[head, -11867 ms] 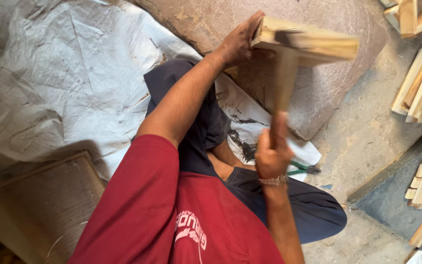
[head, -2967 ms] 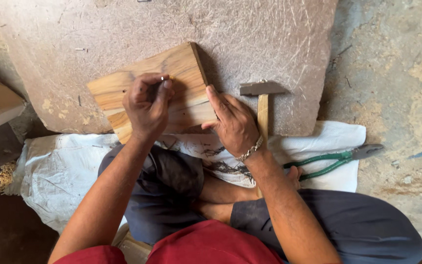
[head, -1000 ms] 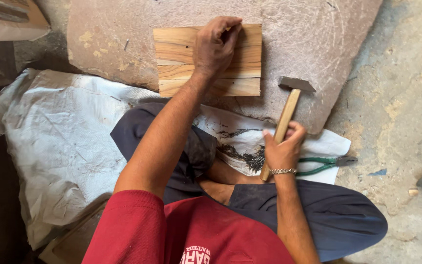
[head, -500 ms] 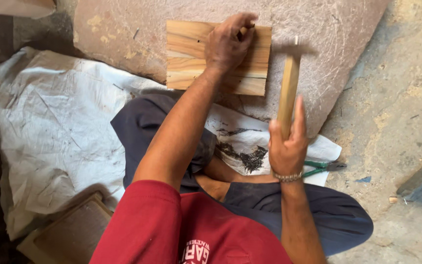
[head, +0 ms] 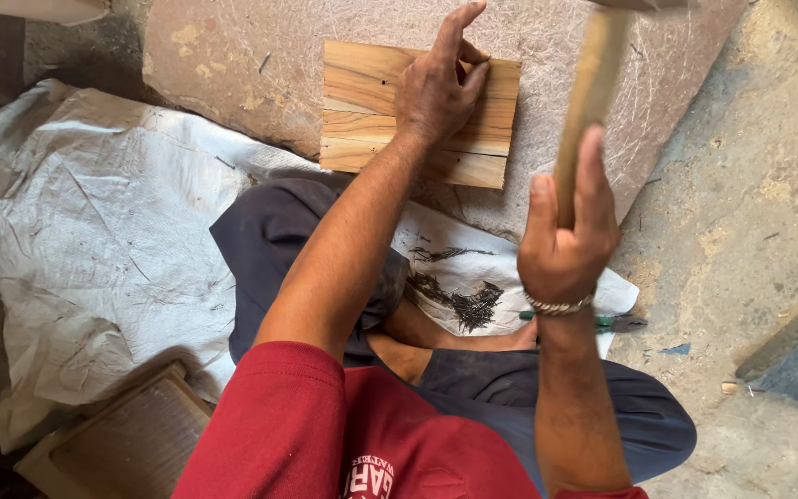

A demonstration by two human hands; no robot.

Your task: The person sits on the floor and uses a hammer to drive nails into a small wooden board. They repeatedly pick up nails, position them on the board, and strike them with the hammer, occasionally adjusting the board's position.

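Left hand: our left hand [head: 441,88] presses on the wooden panel [head: 371,106], fingers pinched near its far edge, apparently steadying a nail too small for us to see.
Right hand: our right hand [head: 565,240] is clenched around the hammer handle [head: 588,88], raised; the head is out of view.
Panel: it lies flat on the stone slab [head: 233,55], far from our knees.
Nails: 1 dark pile [head: 468,305] sits on the white sacking [head: 76,231], near our lap.
Progress: the slats look joined already; we judge at least 1 nail is not yet driven.
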